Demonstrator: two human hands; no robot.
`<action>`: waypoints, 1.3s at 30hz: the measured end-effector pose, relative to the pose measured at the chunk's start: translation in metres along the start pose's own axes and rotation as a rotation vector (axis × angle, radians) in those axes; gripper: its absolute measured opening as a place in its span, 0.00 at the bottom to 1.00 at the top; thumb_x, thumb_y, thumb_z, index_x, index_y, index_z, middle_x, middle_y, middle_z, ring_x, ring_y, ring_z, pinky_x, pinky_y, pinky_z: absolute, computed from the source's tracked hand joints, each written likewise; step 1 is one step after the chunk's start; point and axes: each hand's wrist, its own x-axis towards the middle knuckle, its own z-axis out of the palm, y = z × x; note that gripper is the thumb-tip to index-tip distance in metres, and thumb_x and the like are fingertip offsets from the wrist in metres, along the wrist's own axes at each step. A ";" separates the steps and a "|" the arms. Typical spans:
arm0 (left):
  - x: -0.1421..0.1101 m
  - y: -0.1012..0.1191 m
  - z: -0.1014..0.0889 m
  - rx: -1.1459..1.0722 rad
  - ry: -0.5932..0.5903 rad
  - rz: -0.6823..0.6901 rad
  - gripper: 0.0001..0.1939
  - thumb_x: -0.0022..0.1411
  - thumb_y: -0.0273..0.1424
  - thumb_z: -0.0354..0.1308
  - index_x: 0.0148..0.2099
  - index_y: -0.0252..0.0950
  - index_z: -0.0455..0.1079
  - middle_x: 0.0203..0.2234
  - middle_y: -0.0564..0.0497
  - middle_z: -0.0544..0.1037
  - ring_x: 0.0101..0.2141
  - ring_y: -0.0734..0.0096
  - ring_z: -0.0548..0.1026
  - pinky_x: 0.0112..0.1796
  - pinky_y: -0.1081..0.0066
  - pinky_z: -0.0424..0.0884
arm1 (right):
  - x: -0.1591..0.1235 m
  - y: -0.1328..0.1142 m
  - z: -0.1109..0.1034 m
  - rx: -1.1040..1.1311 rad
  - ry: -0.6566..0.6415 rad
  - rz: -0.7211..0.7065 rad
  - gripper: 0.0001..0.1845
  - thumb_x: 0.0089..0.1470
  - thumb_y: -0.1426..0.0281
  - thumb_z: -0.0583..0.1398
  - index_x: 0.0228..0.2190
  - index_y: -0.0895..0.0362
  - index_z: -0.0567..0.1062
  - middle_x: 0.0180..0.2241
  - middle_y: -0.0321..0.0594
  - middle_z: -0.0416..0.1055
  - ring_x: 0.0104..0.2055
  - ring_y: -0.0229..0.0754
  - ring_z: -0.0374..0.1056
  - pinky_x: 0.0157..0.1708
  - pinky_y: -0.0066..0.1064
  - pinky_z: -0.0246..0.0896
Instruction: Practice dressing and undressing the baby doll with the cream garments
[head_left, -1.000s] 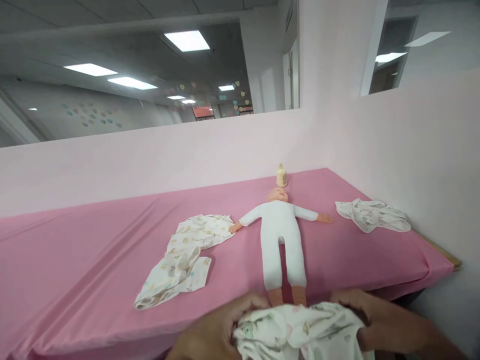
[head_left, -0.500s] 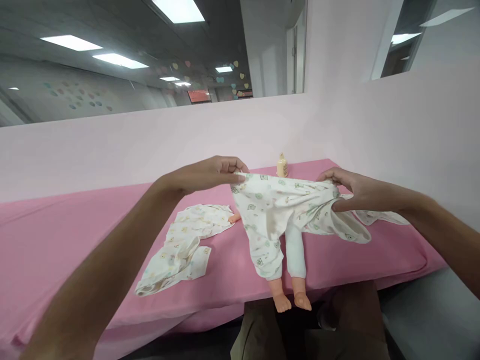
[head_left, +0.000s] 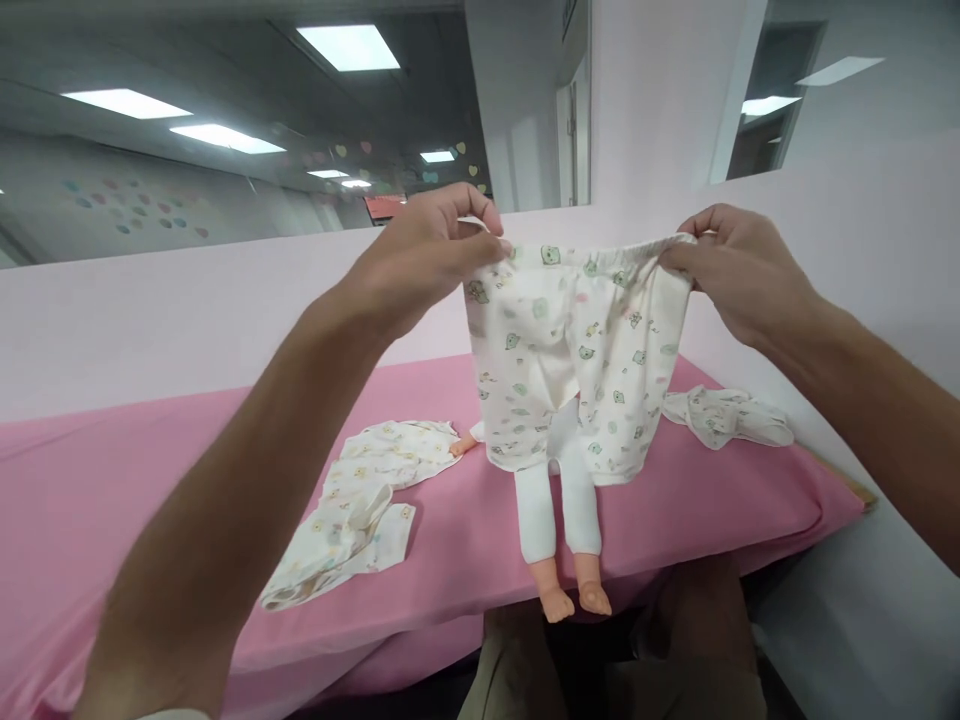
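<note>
A pair of white baby pants (head_left: 559, 340) with green animal prints hangs upright, stretched by its waistband between my two hands. My left hand (head_left: 442, 235) pinches the waistband's left corner, and my right hand (head_left: 739, 260) pinches the right corner. Behind the pants lies a baby doll (head_left: 581, 490) on its back; the pants hide its head and most of its body. Its white-clad legs and bare feet show below the hems, the feet at the table's front edge. One small doll hand pokes out at the left.
A printed baby garment (head_left: 352, 510) lies spread left of the doll. Another crumpled white garment (head_left: 724, 415) rests at the right. Both are on a pink-covered table (head_left: 442, 590) against a wall with a window (head_left: 247, 110). My legs are below the front edge.
Both hands have risen, lifting the pants off the doll's legs and spreading the waistband. The pants now hang open with both legs down. The bottle at the back is now hidden.
</note>
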 end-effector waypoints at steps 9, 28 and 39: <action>-0.026 0.048 0.058 -0.225 -0.055 -0.070 0.09 0.59 0.28 0.53 0.44 0.34 0.64 0.23 0.56 0.70 0.25 0.75 0.75 0.24 0.78 0.65 | -0.092 -0.045 0.033 0.287 -0.220 -0.002 0.13 0.49 0.73 0.63 0.40 0.60 0.71 0.28 0.34 0.68 0.29 0.35 0.68 0.25 0.24 0.63; -0.025 -0.009 0.033 0.334 -0.162 0.229 0.12 0.58 0.41 0.57 0.30 0.37 0.66 0.20 0.54 0.63 0.30 0.67 0.67 0.39 0.64 0.63 | -0.013 0.041 -0.015 0.127 0.124 -0.091 0.04 0.47 0.74 0.61 0.28 0.55 0.73 0.21 0.32 0.61 0.21 0.32 0.53 0.20 0.27 0.45; -0.028 0.037 0.064 -0.306 -0.241 -0.204 0.18 0.53 0.36 0.59 0.18 0.36 0.58 0.14 0.55 0.60 0.18 0.79 0.60 0.21 0.74 0.58 | -0.084 -0.006 0.024 0.340 -0.009 0.070 0.08 0.50 0.66 0.62 0.33 0.54 0.69 0.25 0.35 0.65 0.24 0.36 0.62 0.21 0.30 0.60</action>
